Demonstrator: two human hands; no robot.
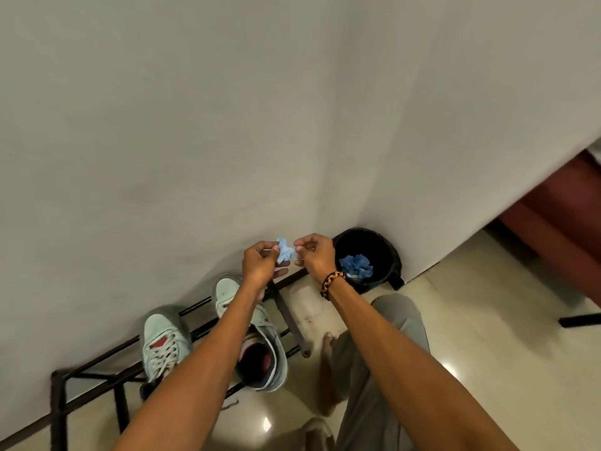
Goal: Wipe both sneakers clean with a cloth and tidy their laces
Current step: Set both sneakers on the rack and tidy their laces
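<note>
— Black metal rack (97, 372) is the biggest thing. Are the shoes on it?

— Yes. Both pale sneakers sit on the rack, the left sneaker (164, 340) laced up, the right sneaker (260, 353) looking looser.

— And the black bin (367, 258)?

— Just past the rack's end, with blue crumpled stuff inside.

— Where's the cloth (285, 250)?

— Up above the rack, tiny and blue. The left hand (260, 265) and right hand (315, 255) both pinch it.

— Done yet?

— I can't tell how clean the shoes are. The laces look like they still need tidying.
</note>
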